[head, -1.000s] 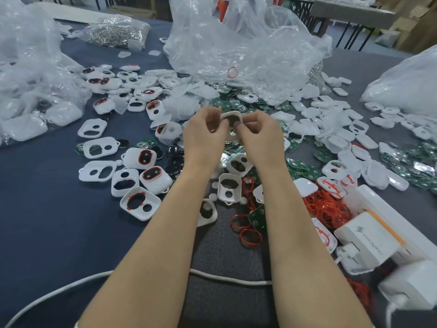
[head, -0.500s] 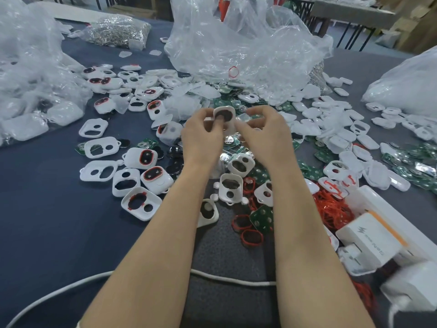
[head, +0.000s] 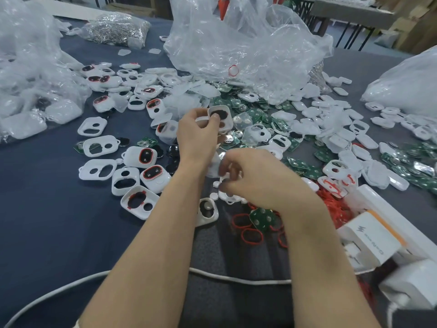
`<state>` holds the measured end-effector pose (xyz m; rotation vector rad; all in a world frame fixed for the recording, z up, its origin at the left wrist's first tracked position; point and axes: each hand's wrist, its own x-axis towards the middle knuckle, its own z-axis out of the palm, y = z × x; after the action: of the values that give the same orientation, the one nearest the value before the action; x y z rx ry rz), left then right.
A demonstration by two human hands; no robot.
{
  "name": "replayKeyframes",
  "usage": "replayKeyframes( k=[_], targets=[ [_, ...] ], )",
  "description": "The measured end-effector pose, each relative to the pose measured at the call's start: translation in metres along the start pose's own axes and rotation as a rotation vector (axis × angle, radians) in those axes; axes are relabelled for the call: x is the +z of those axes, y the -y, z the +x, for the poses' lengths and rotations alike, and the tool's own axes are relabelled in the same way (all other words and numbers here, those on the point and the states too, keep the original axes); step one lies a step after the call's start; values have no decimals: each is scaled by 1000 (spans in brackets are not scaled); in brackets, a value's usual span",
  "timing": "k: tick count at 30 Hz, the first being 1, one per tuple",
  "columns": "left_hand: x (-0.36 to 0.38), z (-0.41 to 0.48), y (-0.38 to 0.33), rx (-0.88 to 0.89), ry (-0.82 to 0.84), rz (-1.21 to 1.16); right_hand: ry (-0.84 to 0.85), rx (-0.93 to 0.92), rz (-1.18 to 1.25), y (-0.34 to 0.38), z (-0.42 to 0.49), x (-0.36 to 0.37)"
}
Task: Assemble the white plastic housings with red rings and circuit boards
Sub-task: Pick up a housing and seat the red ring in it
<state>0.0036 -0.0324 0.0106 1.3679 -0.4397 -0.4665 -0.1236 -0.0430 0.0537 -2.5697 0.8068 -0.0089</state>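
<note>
My left hand point(head: 198, 136) holds a white plastic housing point(head: 221, 118) upright above the table, thumb on its dark oval opening. My right hand point(head: 257, 178) is lower and nearer, with its fingers curled over small white parts point(head: 216, 197) and pinching one; motion blur hides the detail. Loose red rings point(head: 251, 236) and a green circuit board point(head: 262, 218) lie just below the right wrist. To the left lie housings fitted with red rings point(head: 147, 156), along with empty housings point(head: 99, 169). More circuit boards point(head: 256, 114) are heaped beyond the hands.
Clear plastic bags point(head: 236, 43) stand at the back and far left. A bag of metal parts point(head: 115, 28) sits at the back left. White boxes point(head: 371, 240) crowd the right front edge beside a red ring pile point(head: 331, 204). A white cable point(head: 236, 278) crosses under my forearms.
My right hand has let go of the housing and dropped down toward the small white parts near me. My left hand keeps the housing alone and has turned its openings toward me.
</note>
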Motion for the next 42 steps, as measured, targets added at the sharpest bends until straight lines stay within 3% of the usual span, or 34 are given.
replayKeyframes(
  k=[4, 15, 18, 21, 23, 28, 32, 36, 42],
  targets=[
    [-4, 2, 1, 5, -35, -4, 19, 25, -171, 10, 18, 19],
    [-2, 6, 4, -15, -48, -78, 8, 96, -206, -1, 35, 25],
    [-2, 5, 4, -42, -46, -68, -132, 116, 75, -7, 37, 11],
    [-1, 3, 3, -45, -39, -47, -405, 116, 655, -12, 43, -2],
    [0, 0, 1, -37, -18, -42, -548, 93, 920, -17, 49, -2],
    [0, -4, -5, -61, 19, -90, -650, 130, 1361, -29, 54, 10],
    [3, -3, -6, -103, 28, -227, -588, 102, 1582, -34, 57, 11],
    [3, -5, -6, -97, 45, -189, -510, 83, 1738, -36, 57, 10],
    [5, -5, -4, -65, 28, -103, -573, 96, 1586, -35, 57, 12]
  ],
)
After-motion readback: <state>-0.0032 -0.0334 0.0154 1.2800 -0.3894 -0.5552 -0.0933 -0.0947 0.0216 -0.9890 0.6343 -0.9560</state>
